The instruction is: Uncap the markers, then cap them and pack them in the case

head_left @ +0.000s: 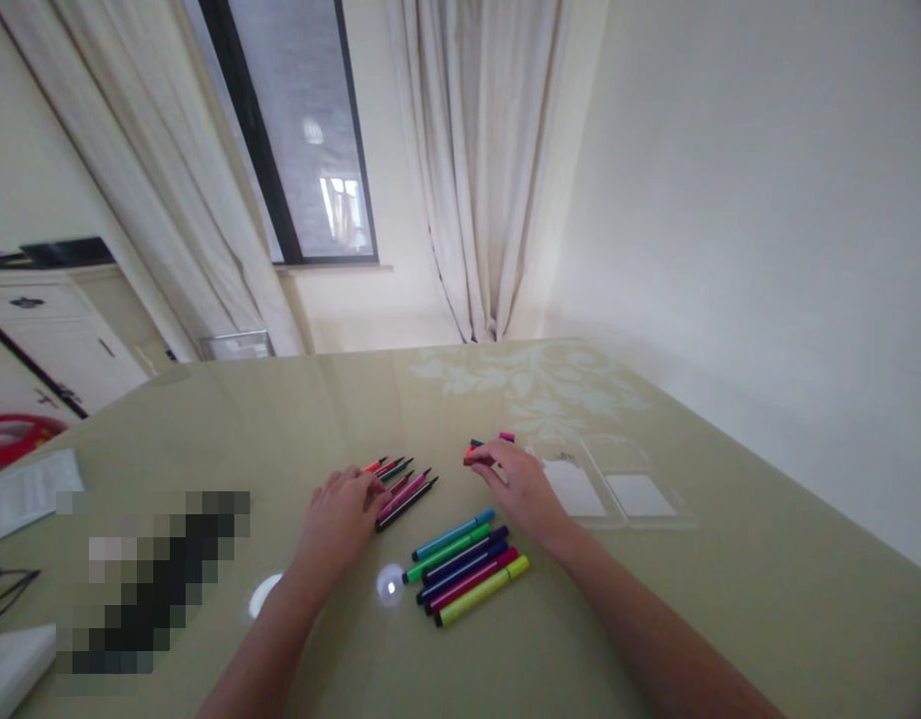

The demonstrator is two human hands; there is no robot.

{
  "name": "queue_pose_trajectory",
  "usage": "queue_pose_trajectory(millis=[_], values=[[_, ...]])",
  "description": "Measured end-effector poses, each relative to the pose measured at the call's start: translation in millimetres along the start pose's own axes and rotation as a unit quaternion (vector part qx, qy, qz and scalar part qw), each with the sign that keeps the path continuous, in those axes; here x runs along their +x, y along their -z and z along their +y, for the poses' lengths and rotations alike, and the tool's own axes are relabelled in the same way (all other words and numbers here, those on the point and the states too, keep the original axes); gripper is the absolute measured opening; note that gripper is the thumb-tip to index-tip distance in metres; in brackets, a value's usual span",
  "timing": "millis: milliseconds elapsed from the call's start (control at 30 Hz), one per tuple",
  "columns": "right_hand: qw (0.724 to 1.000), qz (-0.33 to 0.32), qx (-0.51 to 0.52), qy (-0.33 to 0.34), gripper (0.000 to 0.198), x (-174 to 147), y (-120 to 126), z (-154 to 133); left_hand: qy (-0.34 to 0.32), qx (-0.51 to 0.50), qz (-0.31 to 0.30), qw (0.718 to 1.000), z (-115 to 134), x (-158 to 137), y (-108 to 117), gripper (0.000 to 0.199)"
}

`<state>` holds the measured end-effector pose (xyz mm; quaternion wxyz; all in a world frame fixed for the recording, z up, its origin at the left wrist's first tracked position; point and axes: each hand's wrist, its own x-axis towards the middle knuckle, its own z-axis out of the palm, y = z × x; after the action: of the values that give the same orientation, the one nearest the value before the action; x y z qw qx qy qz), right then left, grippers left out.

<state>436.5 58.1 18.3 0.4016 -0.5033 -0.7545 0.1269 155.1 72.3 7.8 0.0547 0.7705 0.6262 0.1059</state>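
Observation:
My left hand (345,514) is at the row of uncapped felt-tip pens (405,499), its fingers curled down and closed on one of them. Their dark tips point up and right, while my fingers partly cover the barrels. To the right, my right hand (516,484) pinches a small red pen cap (469,456) between thumb and fingertips. Loose caps, including a pink cap (507,436), lie just behind that hand. Between my forearms, several capped felt-tip pens (467,574) form a slanted row, from light blue to yellow.
A clear plastic case (610,499) with white inserts lies open right of my right hand. Glasses (7,591), a pale packet (33,494) and a red ring-shaped object (18,439) are at the left. A blurred dark patch covers part of the table (318,659). A wall borders the right side.

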Motion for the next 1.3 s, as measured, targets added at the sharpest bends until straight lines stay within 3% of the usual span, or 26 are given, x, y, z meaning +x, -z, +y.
queue_pose_trajectory(millis=[167, 267, 400, 567, 1000, 1300], values=[[0.999, 0.001, 0.034, -0.004, 0.012, 0.2, 0.8, 0.2, -0.009, -0.015, 0.018, 1.000, 9.0, 1.0, -4.0, 0.023], [0.998, 0.006, 0.069, -0.005, 0.011, 1.0, 1.4, -0.2, -0.011, -0.114, 0.024, 0.993, 17.3, 2.1, -2.0, 0.023], [0.994, 0.011, 0.109, -0.016, 0.012, 2.0, 2.2, -2.8, -0.086, -0.229, 0.062, 0.968, 26.6, 1.3, 0.7, 0.026], [0.994, 0.008, 0.107, -0.003, 0.012, 1.9, 3.9, -6.7, -0.148, -0.235, 0.076, 0.958, 31.5, -1.0, -0.6, 0.029], [0.990, -0.009, 0.137, 0.034, 0.011, -0.8, -3.4, -5.8, -0.166, -0.253, 0.079, 0.950, 38.9, -6.3, -7.8, 0.026], [0.986, -0.054, 0.155, -0.010, 0.010, -2.7, -2.0, -11.2, -0.167, -0.294, 0.091, 0.937, 43.5, -12.8, -2.2, 0.029]])
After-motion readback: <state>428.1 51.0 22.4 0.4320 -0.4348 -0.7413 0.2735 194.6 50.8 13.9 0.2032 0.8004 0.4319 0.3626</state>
